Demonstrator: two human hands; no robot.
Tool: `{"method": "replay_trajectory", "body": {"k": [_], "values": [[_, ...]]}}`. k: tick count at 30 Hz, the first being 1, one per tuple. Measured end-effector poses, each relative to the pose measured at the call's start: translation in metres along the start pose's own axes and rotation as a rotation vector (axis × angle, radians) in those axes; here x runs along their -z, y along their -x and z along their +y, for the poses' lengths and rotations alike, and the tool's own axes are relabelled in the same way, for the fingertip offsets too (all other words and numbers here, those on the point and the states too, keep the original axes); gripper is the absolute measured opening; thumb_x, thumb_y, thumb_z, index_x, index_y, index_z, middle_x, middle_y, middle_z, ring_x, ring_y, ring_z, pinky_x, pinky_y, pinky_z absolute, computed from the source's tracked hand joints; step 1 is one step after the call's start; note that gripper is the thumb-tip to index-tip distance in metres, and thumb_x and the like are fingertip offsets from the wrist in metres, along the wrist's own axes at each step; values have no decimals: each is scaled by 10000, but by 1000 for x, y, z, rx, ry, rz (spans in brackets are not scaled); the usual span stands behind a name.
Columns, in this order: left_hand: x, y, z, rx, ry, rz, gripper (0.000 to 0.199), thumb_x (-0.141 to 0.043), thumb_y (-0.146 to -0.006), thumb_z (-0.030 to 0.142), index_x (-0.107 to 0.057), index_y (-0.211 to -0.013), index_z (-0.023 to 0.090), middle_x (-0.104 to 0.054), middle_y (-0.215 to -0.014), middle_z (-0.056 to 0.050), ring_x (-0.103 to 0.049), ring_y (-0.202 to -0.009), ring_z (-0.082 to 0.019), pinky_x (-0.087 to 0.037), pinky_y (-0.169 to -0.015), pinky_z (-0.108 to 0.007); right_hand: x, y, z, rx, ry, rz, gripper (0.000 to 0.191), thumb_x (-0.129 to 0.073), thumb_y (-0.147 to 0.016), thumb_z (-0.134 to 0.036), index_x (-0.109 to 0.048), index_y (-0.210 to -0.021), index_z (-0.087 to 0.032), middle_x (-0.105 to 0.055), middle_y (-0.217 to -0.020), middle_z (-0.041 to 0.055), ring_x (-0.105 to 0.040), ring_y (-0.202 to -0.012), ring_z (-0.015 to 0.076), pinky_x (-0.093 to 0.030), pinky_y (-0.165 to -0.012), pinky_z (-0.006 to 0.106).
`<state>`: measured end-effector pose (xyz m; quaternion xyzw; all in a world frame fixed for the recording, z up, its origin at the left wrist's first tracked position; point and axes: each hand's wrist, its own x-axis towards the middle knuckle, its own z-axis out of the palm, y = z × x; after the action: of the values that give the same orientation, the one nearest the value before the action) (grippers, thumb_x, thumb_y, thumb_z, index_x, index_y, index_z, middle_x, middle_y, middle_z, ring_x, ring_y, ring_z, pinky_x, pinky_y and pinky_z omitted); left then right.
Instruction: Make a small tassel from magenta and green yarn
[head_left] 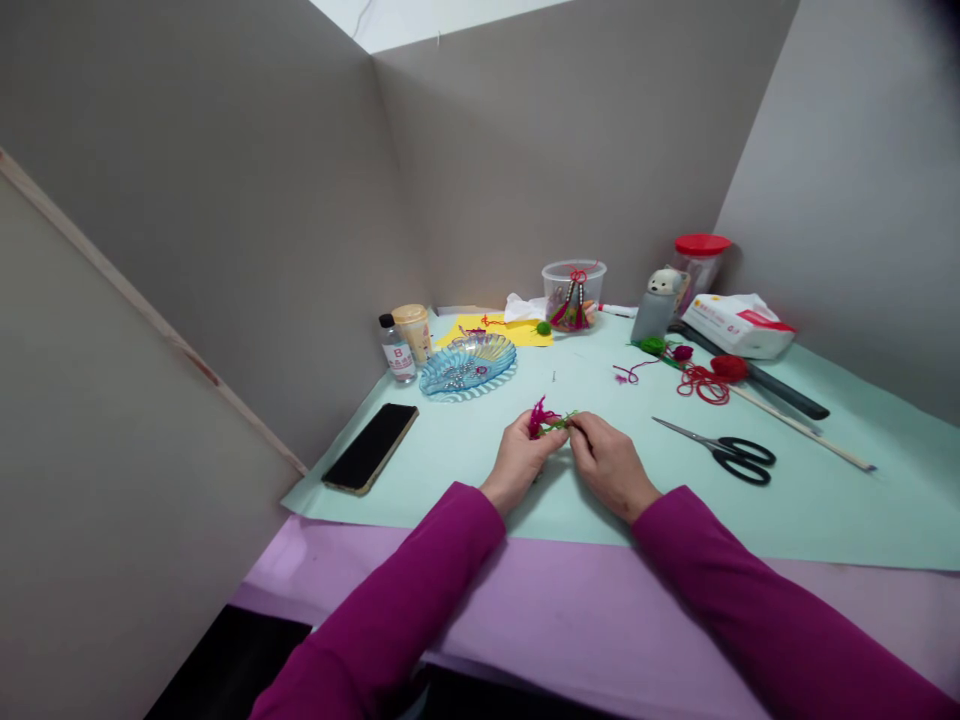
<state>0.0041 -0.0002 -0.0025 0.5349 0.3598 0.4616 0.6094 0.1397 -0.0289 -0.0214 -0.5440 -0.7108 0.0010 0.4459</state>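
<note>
My left hand [520, 460] is closed on a small piece of magenta and green yarn work [541, 416], its magenta part sticking up past the fingers. Close beside it, my right hand [609, 458] pinches the green yarn [559, 424] at the other end. Both hands are held together over the pale green sheet, and their fingers partly cover the piece. Whether a hook or needle is in the fingers cannot be made out. To the right of my right hand lie black-handled scissors [731, 457], blades pointing left.
A phone [373, 447] lies at left, near a blue shell-shaped dish [469, 368] and a small bottle [397, 350]. Behind stands a clear tub [574, 297]. Red yarn [705, 384], a tissue pack [739, 325] and a grey dog-headed bottle [655, 310] are at right. Grey partitions [585, 150] enclose the table.
</note>
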Motion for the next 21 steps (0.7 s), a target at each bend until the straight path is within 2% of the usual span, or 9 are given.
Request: {"method": "replay_trajectory", "body": {"k": [6,14,17,21], "values": [[1,0,-1,36,-28,13,327,-712,-667,359,-590,-877,139,-453,-582,52,-268,-420,-27,-208,-419,-189,0,0,-2,17,-26,-17,183,-374,-885,-202,-557,-886,-189,-628,-847,55,-579,-783,171,-410,-721,273],[0,2,4,39,-146,-80,233,-671,-687,297,-575,-822,134,-421,-564,59,-309,-488,-53,-246,-488,-192,4,-1,-3,-65,43,23,224,-376,-887,-261,-588,-887,-189,-645,-889,78,-576,-812,182,-410,-711,282],[2,2,3,18,-188,-101,210,-642,-695,257,-576,-859,142,-425,-571,60,-314,-494,-57,-248,-493,-193,6,-4,-5,-154,-126,-18,215,-405,-863,-289,-594,-844,-188,-631,-788,46,-546,-711,159,-402,-664,273],[3,2,2,15,-206,-97,193,-617,-695,232,-555,-857,146,-429,-579,63,-311,-484,-51,-246,-486,-190,5,-7,-3,-374,-505,-119,203,-497,-796,-368,-578,-800,-182,-565,-643,-17,-460,-556,116,-364,-540,245]]}}
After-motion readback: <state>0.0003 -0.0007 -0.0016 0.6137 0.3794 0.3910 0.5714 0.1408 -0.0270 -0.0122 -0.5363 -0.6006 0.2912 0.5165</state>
